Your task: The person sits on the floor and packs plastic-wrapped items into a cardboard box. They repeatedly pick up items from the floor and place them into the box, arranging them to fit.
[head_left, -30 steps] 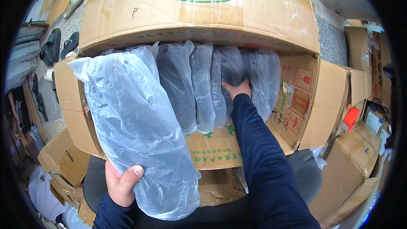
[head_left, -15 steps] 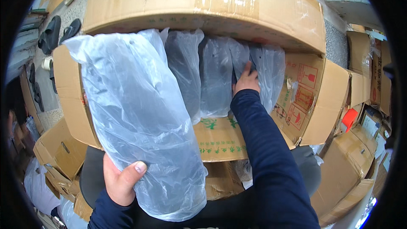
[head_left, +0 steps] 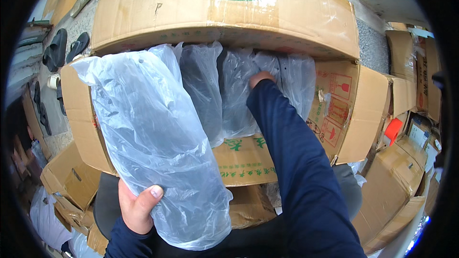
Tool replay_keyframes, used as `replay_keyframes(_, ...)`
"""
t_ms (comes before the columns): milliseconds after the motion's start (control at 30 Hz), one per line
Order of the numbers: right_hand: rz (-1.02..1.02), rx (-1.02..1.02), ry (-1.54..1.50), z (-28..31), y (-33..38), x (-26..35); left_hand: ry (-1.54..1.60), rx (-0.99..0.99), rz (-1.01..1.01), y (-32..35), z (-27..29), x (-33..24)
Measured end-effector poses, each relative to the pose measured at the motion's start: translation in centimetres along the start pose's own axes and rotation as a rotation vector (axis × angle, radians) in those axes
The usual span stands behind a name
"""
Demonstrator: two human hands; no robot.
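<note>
A long flat dark item in a cloudy plastic bag [head_left: 160, 148] slants across the left front of an open cardboard box [head_left: 107, 33]. My left hand [head_left: 137, 205] grips its lower left edge, thumb on top. Inside the box stand several similar bagged dark items [head_left: 203, 91] side by side. My right hand [head_left: 262, 77] reaches among those toward the right end. Its fingers are hidden behind the wrist and the plastic, so I cannot see whether they hold anything. What the bags contain shows only as dark shapes.
The long back flap [head_left: 325, 12] stands up, and the right side flap [head_left: 368, 114] folds outward. Dark sandals [head_left: 55, 50] lie on the floor at the far left. More cartons [head_left: 392, 181] are stacked at right, with a red-orange roll [head_left: 393, 131]; other cartons [head_left: 71, 172] lie at left.
My right hand has gone deeper between the bagged items and a little left; its spread fingers have dropped out of sight. The left hand keeps its grip. The whole view has shifted slightly.
</note>
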State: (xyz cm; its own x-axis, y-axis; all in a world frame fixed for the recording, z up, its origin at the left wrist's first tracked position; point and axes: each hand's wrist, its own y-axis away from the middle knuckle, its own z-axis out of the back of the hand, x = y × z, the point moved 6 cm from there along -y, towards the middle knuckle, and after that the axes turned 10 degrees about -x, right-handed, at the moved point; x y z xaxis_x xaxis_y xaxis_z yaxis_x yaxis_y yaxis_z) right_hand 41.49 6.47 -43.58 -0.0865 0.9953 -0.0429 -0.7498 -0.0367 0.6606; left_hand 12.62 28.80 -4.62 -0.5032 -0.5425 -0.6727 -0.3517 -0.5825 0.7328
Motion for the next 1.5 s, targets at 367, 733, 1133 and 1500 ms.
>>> replay_keyframes(367, 0.236, 0.026, -0.160, 1.5, 4.3, 1.9, 0.066, -0.035, 0.026, -0.1, 0.2, -0.1)
replay_keyframes(733, 0.155, -0.114, -0.282, 5.1, 13.9, 5.0, 0.023, -0.037, -0.030, -0.1, -0.2, 0.0)
replay_keyframes(1133, -0.107, -0.362, -0.069, 8.8, 17.0, 1.0, -0.164, 0.252, -0.023, 0.3, -2.0, -0.3)
replay_keyframes(1500, 0.362, -0.226, -0.286, 0.4, 13.4, 9.2, -0.176, 0.118, -0.044, -0.2, -1.0, 0.3)
